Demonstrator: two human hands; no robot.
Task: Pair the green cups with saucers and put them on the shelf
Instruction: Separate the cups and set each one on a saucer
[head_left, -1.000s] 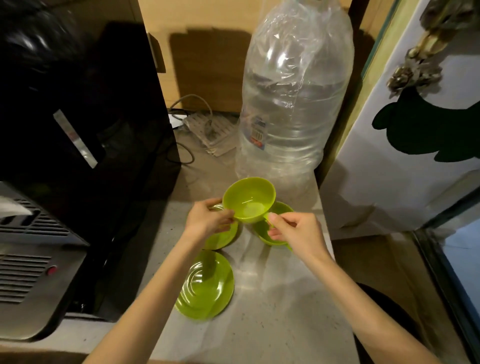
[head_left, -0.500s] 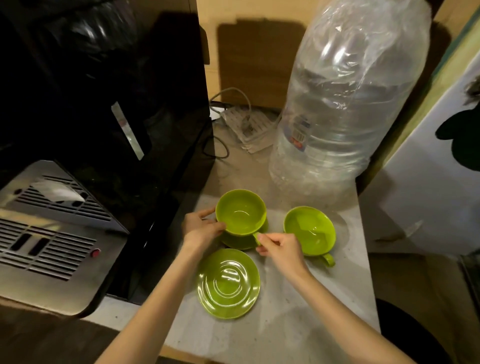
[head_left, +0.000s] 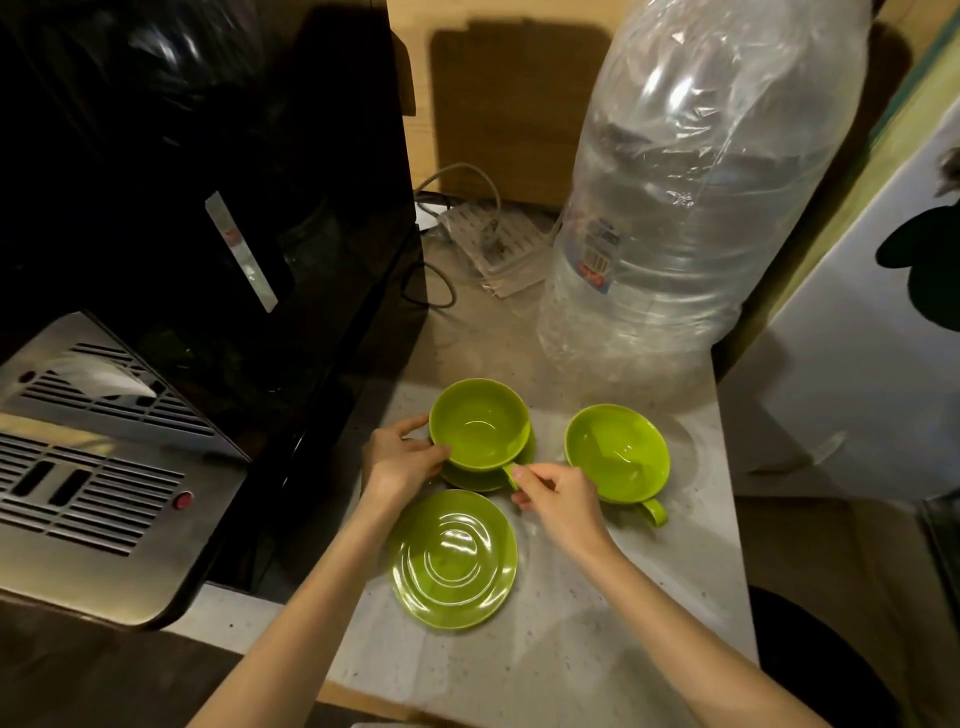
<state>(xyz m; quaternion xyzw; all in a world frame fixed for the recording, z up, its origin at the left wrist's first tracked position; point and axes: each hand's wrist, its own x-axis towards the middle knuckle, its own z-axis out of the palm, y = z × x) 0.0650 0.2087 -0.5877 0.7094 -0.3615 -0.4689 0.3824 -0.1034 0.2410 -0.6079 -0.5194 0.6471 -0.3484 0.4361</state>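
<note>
A green cup (head_left: 479, 423) sits on a green saucer (head_left: 470, 478) that shows only as a rim beneath it. My left hand (head_left: 400, 460) grips the cup's left side. My right hand (head_left: 556, 493) pinches the cup's handle at its lower right. A second green cup (head_left: 618, 452) stands alone on the counter to the right, handle pointing toward me. An empty green saucer (head_left: 453, 558) lies nearer to me, between my forearms.
A large clear water bottle (head_left: 691, 197) wrapped in plastic stands behind the cups. A black coffee machine (head_left: 197, 218) with a steel drip tray (head_left: 78, 467) fills the left. A power strip (head_left: 493, 239) and cables lie at the back. The counter's edge (head_left: 748, 597) drops off at the right.
The held cup came down from the air onto the far saucer. Both hands stayed on it. The view shifted, so the second cup and coffee machine tray show more fully.
</note>
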